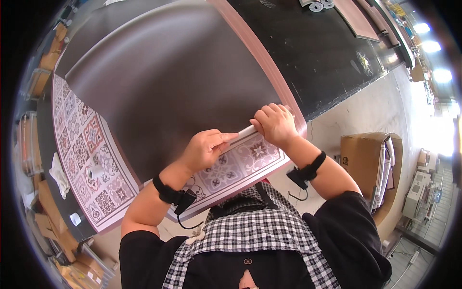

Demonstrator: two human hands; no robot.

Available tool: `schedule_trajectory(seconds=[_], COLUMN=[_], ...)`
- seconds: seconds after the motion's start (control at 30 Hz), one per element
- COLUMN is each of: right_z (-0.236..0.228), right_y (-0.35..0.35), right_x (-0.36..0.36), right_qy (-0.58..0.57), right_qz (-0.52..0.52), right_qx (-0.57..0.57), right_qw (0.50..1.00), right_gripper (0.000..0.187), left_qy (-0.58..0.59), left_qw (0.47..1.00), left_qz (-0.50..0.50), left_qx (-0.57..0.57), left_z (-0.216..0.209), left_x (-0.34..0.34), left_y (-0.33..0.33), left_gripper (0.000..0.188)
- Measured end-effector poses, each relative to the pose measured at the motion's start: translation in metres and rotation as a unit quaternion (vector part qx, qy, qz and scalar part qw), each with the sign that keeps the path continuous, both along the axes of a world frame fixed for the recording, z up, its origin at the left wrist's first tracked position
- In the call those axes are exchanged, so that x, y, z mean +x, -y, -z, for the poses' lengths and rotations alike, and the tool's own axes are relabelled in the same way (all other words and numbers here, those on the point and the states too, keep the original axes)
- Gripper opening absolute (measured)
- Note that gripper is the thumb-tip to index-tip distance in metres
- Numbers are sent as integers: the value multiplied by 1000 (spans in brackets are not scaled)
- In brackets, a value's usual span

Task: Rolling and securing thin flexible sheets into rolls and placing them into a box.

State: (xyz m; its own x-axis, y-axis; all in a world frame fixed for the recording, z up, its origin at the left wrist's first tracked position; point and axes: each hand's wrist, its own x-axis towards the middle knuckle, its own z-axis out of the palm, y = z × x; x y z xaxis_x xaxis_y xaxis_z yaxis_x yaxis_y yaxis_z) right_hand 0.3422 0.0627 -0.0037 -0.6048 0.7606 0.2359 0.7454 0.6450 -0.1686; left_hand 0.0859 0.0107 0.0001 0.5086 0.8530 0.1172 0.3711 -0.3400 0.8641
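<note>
A large vinyl mat (187,77) lies over the table, its plain dark brown back facing up and bulging in a broad curve. Its near edge is turned into a narrow pale roll (247,131), above mat layers printed with tile patterns. My right hand (275,126) is closed around the right end of this roll. My left hand (206,148) holds the roll farther left, its index finger stretched along it and the thumb below; the other fingers are curled. A small white roll (95,172) sits on the patterned mat (79,139) at the left.
A black table (288,53) runs under the mats, with reddish-brown sheets (355,19) and small grey rolls (316,6) at its far right. A crumpled white cloth (58,176) lies at the left edge. On the floor at right stands an open cardboard box (358,161) of folded sheets.
</note>
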Motion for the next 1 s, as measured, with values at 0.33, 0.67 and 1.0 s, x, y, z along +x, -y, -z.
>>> schedule_trajectory(seconds=[0.33, 0.67, 1.0], right_z=[-11, -3, -7], right_y=[-11, 2, -6], right_x=[2, -12, 23], right_qy=[21, 27, 4], right_qz=[-47, -81, 45], right_qx=[-68, -77, -154], right_qw=[996, 993, 987], right_gripper=[26, 29, 25], left_qy=[38, 26, -41], left_qw=[998, 996, 977], left_qz=[-23, -18, -47], left_qx=[53, 82, 205], left_z=[7, 9, 12], left_x=[4, 4, 7], left_y=[3, 1, 6], left_gripper=[31, 33, 30])
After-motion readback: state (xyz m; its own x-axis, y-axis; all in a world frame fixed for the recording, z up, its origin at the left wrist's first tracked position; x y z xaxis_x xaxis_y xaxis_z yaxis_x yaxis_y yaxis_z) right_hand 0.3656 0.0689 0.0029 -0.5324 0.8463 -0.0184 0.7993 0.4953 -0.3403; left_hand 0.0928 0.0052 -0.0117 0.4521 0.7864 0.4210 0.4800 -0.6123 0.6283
